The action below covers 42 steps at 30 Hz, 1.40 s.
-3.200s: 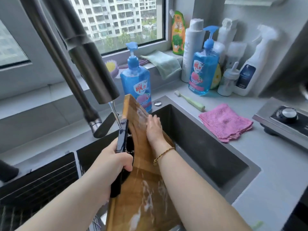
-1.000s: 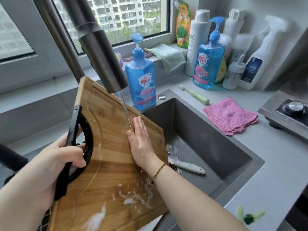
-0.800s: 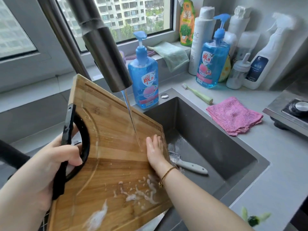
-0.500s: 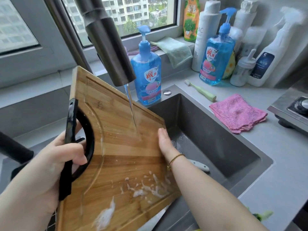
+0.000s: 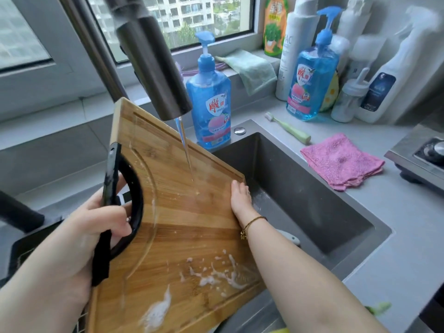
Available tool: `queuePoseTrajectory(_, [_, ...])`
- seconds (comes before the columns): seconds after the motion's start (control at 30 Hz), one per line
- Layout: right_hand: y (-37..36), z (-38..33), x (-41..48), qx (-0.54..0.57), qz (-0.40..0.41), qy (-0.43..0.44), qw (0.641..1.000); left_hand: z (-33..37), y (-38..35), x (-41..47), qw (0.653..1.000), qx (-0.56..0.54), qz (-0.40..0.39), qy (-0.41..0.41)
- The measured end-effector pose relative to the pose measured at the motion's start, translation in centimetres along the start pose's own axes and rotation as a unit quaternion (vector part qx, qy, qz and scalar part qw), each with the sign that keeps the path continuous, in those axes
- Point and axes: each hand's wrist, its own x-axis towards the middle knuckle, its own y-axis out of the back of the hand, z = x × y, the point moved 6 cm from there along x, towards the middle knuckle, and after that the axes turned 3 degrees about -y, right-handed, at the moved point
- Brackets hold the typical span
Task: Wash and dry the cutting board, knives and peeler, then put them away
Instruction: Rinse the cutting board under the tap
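Left hand (image 5: pixel 96 227) grips the board (image 5: pixel 182 224) by its handle; right hand (image 5: pixel 240 200) lies flat on it. Faucet (image 5: pixel 149 61) overhangs the board; bottle (image 5: pixel 209 99) stands behind.

The grey counter (image 5: pixel 396 236) fills the right side. A pink cloth (image 5: pixel 341 162) lies on it at middle right, with a green toothbrush (image 5: pixel 288 128) near its upper left. A blue soap bottle (image 5: pixel 209 104) stands at top middle.

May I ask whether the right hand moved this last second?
Yes, the right hand slid right, from below the faucet to the cutting board edge.
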Motion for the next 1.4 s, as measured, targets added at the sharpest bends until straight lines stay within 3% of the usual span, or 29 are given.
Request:
queuePoseTrajectory(0.13, [-2.6, -4.6, -4.3, 0.045, -0.069, 0.147, 0.986, 1.5, -3.0, -1.9, 0.997, -0.074, -0.021, 0.003])
queuePoseTrajectory(0.2, [-2.7, -4.9, -4.5, 0.055, -0.06, 0.172, 0.982, 1.5, -3.3, -2.1, 0.997, -0.077, -0.026, -0.005])
queuePoseTrajectory(0.33, [-1.9, -1.8, -4.4, 0.092, -0.025, 0.032, 0.995, 1.5, -3.2, -2.5, 0.996, -0.084, -0.02, 0.003])
queuePoseTrajectory(0.4, [-2.3, -3.1, -5.9, 0.097, -0.045, 0.068, 0.992, 1.4, -4.0, -2.2, 0.997, -0.073, -0.031, 0.009])
queuePoseTrajectory(0.5, [-2.0, -6.8, -8.5, 0.115, -0.05, 0.188, 0.974, 1.6, -5.6, -1.5, 0.998, -0.057, -0.018, 0.008])
queuePoseTrajectory(0.57, [-1.0, -7.6, -8.3, 0.122, -0.042, 0.207, 0.97, 1.8, -6.5, -1.1, 0.999, -0.041, -0.008, 0.005])
queuePoseTrajectory(0.77, [0.1, -7.1, -6.6, 0.089, -0.017, 0.161, 0.983, 1.8, -7.7, -0.4, 0.999, -0.025, -0.028, 0.0])
queuePoseTrajectory(0.97, [0.2, -8.1, -6.7, 0.083, -0.027, 0.175, 0.981, 1.8, -7.4, -0.7, 1.0, -0.02, -0.023, 0.005])
queuePoseTrajectory(1.1, [-0.3, -6.1, -6.4, 0.097, -0.016, 0.106, 0.99, 1.5, -6.4, -1.0, 1.0, -0.016, -0.012, 0.011])
queuePoseTrajectory(1.23, [-1.1, -9.5, -8.0, 0.107, -0.023, 0.19, 0.976, 1.0, -6.0, -1.0, 1.0, 0.0, -0.015, 0.0])
queuePoseTrajectory(1.4, [0.8, -11.2, -6.9, 0.148, 0.013, 0.158, 0.976, 1.0, -6.3, -1.0, 0.999, -0.033, -0.014, 0.001])
